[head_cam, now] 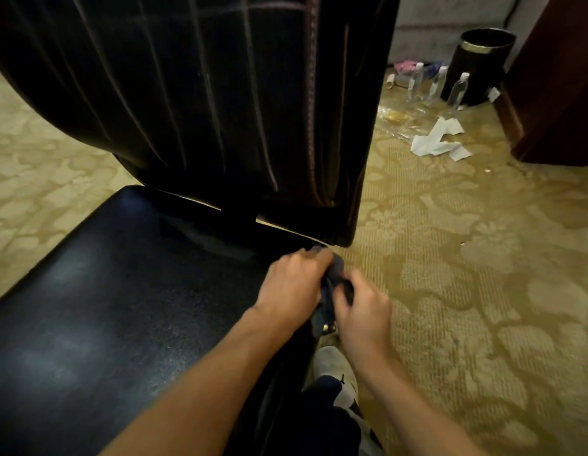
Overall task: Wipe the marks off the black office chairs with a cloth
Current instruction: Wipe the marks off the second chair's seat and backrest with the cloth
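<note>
Head view looks down on a black leather office chair seat, glossy and speckled, with its ribbed black backrest rising behind it. Both hands meet at the seat's right rear corner, just at the edge. Left hand lies knuckles up, its fingers curled over a bunched dark blue-grey cloth; right hand grasps the same cloth from the other side, fingers bent round it. Part of the cloth hangs down between the two hands over the side of the seat. Below the forearms a white shoe stands on the patterned gold carpet. Far off at the upper right, near a dark red wooden cabinet, a round black waste bin with a gold rim stands on the carpet, with three clear plastic bottles just beside it and crumpled white paper lying nearer the chair.
</note>
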`<state>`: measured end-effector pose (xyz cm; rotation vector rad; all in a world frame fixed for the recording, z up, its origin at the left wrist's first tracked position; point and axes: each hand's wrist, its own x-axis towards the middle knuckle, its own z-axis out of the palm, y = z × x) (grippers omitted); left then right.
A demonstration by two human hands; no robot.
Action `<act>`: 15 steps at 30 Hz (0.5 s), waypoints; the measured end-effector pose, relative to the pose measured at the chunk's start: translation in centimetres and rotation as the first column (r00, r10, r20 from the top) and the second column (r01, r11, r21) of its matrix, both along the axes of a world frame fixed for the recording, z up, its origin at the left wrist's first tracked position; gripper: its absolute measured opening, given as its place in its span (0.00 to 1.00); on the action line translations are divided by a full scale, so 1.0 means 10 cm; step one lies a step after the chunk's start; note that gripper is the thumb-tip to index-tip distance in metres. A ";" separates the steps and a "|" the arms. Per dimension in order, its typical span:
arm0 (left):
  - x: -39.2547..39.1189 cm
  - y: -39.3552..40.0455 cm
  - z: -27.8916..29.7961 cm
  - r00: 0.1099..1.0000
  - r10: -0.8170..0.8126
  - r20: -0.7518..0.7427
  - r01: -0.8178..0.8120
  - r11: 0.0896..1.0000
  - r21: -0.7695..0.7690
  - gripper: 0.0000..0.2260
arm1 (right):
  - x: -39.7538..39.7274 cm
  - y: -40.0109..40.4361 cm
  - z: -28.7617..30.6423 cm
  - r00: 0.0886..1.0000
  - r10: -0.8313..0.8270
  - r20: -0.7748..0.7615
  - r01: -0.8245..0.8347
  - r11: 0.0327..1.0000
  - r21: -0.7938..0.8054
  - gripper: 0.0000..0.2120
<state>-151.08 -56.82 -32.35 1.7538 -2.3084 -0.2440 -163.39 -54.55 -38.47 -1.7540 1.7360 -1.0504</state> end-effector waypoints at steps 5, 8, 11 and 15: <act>0.02 -0.39 -0.04 0.971 0.238 0.036 -0.237 0.971 -0.025 0.10 | 0.19 -0.64 0.17 0.999 -0.011 -0.032 0.012 0.999 0.045 0.06; 0.01 -0.47 -0.07 0.955 0.296 -0.031 -0.296 0.955 -0.006 0.11 | 0.25 -0.87 0.21 0.996 -0.006 -0.085 0.018 0.991 0.133 0.08; 0.02 -0.40 -0.08 0.943 0.311 -0.120 -0.312 0.950 0.006 0.09 | 0.24 -0.80 0.19 0.997 0.004 -0.075 0.003 0.996 0.090 0.06; 0.02 -0.12 -0.09 0.951 0.280 -0.134 -0.283 0.959 -0.002 0.07 | 0.14 -0.45 0.07 0.993 0.062 -0.101 -0.072 0.992 -0.104 0.05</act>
